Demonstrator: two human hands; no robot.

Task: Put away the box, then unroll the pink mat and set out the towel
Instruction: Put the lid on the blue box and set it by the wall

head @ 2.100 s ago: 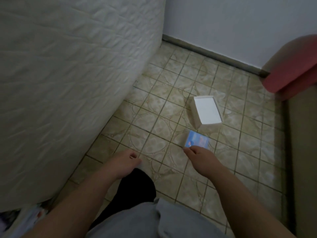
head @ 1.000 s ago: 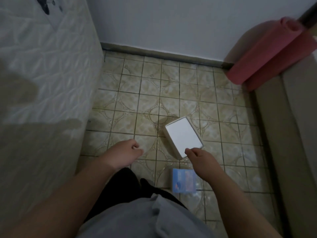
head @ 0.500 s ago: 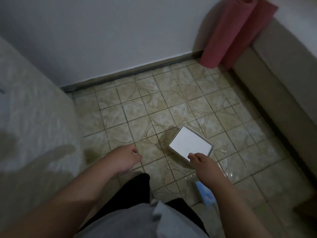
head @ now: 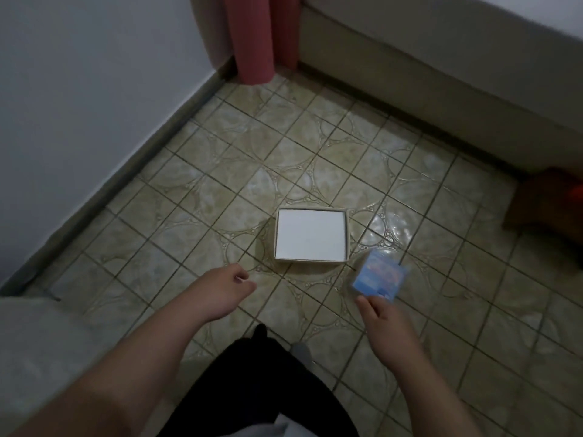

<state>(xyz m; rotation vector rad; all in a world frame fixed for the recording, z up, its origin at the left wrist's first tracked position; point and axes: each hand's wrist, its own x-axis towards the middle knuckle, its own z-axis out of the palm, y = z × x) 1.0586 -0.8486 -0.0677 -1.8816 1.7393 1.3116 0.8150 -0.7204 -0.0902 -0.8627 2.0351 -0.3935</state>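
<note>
A shallow white box point(head: 310, 238) lies flat on the tiled floor point(head: 239, 159) in front of me. Just right of it lies a small blue packet point(head: 380, 274), blurred and tilted. My right hand point(head: 383, 320) reaches to the packet's near edge with the fingertips right at it; I cannot tell if they touch. My left hand point(head: 225, 290) hovers left of the box, loosely curled and holding nothing. The rolled pink mat point(head: 254, 39) stands upright in the far corner against the wall. No towel is in view.
A pale mattress edge point(head: 31, 342) is at my lower left. A beige furniture base point(head: 410, 74) runs along the far right. A brown object with something orange point(head: 542, 200) sits on the floor at the right. My dark-clothed leg point(head: 258, 383) is below.
My view has swung right, so the mat now stands at the top and the box lies square before me. My right hand has shifted from the box's edge to the blue packet.
</note>
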